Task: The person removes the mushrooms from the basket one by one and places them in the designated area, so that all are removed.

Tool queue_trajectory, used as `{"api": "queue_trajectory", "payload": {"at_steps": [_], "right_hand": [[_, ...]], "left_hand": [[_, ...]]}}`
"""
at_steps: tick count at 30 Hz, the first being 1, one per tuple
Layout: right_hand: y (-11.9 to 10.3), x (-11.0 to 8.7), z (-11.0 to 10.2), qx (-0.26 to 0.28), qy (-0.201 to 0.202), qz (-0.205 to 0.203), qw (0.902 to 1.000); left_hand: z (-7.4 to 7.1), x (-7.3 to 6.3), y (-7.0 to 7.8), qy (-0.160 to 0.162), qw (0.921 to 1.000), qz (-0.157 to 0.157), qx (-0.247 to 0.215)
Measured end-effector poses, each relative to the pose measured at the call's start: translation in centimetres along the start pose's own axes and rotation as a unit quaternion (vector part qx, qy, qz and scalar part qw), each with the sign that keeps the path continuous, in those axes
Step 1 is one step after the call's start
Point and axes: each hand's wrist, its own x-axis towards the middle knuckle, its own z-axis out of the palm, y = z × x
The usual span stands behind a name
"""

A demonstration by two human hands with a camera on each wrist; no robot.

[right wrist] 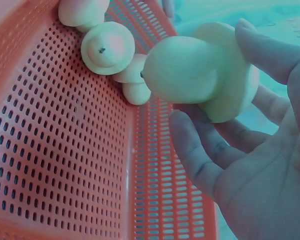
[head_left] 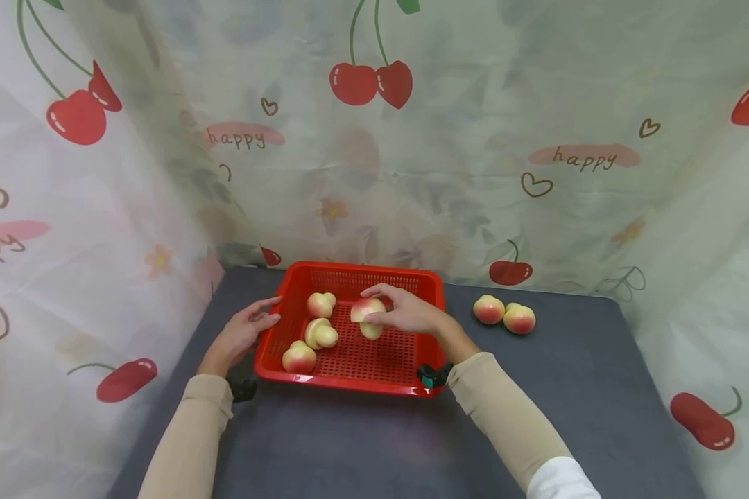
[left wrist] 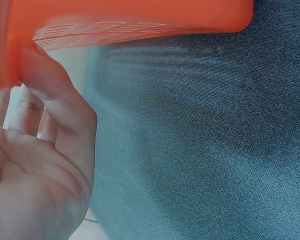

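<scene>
A red plastic basket [head_left: 349, 382] with slotted walls and floor stands on the dark tabletop. My left hand [head_left: 240, 337] grips its left rim, fingers and thumb at the edge. Over the basket my right hand [head_left: 406, 310] holds a mushroom [head_left: 367, 310] with a red-and-yellow cap and a thick pale stem; in the right wrist view this mushroom [right wrist: 182, 70] sits between thumb and fingers, stem pointing away from the palm. Along the basket's left side lie three more mushrooms: a back one [head_left: 320, 305], a middle one [head_left: 320, 334] and a front one [head_left: 299, 357].
To the right of the basket, two mushrooms, one [head_left: 488, 310] beside the other [head_left: 519, 319], lie on the dark table [head_left: 568, 388]. A white curtain [head_left: 449, 173] printed with cherries hangs behind and at both sides.
</scene>
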Motion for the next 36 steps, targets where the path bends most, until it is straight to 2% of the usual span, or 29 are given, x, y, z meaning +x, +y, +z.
{"api": "queue_trajectory", "payload": {"at_steps": [6,11,16,23,36], "right_hand": [[0.4,-1.5,-1.0,0.007,0.042,0.002,0.9991],[1.0,-2.7,-1.5,0.015,0.058,0.012,0.9981],[1.9,-4.0,-2.0,0.025,0.080,0.019,0.9963],[3.3,-5.7,-2.9,0.064,0.124,0.037,0.9895],[5.7,-9.0,-4.4,0.069,0.203,0.065,0.9747]], "left_hand": [[-0.1,0.2,0.1,0.001,1.0000,0.005,-0.003],[-0.1,0.1,-0.1,0.002,1.0000,-0.009,0.000],[0.0,0.3,-0.1,-0.002,0.9999,-0.009,-0.004],[0.0,0.2,-0.1,-0.003,0.9999,-0.010,-0.009],[0.0,-0.1,-0.1,0.000,1.0000,-0.005,-0.001]]}}
